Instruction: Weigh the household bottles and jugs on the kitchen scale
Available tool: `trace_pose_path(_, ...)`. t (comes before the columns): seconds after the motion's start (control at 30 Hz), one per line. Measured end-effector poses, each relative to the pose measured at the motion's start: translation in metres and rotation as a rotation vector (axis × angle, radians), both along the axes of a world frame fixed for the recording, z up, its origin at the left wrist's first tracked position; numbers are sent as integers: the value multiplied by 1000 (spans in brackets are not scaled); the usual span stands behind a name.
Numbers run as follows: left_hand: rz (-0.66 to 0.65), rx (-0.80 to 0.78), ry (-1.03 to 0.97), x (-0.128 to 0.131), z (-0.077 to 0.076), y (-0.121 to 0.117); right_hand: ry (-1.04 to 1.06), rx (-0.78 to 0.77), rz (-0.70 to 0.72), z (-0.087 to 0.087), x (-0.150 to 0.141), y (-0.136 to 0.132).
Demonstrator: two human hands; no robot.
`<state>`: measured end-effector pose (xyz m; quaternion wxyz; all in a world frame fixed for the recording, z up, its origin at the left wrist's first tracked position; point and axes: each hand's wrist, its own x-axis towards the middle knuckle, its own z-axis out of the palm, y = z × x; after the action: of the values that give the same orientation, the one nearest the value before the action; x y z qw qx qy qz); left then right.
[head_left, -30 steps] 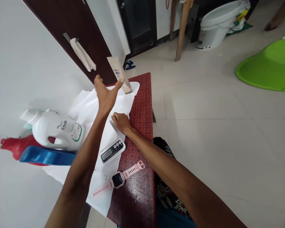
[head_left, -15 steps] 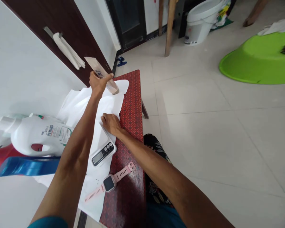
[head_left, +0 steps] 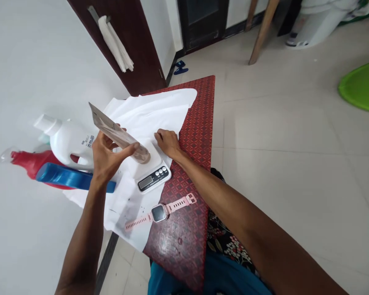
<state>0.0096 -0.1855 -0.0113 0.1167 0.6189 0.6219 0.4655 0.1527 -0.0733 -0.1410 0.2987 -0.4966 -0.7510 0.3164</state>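
My left hand (head_left: 106,157) is closed around a tall beige pouch (head_left: 117,133), thumb on the near side and fingers behind. The pouch leans to the left, its lower end on or just above the white platform of a kitchen scale (head_left: 153,178); contact I cannot tell. My right hand (head_left: 167,142) rests with curled fingers on the white sheet (head_left: 160,100), just beyond the scale's right side. Nothing shows in it. A pink-strapped smartwatch (head_left: 159,213) lies nearer to me, partly on the sheet and partly on the red patterned table (head_left: 180,233).
Against the wall on the left are a white detergent jug (head_left: 69,141), a red bottle (head_left: 33,164) and a blue bottle (head_left: 70,177). A white cloth (head_left: 115,45) hangs from the door handle. Tiled floor lies to the right, with a green plastic item (head_left: 364,86) and a white bucket (head_left: 316,26).
My left hand has brought the pouch from the table's far end back toward me, over the scale. The right hand stays curled beside the scale. The camera view has shifted.
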Motion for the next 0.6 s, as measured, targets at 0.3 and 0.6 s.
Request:
trace_pose_path(0.3, 25, -31, -80, -11, -17, 0, 51, 34, -24, -7, -1, 1)
trace_pose_path(0.6, 13, 39, -230, -43, -44, -24, 165, 35, -26, -14, -2, 4)
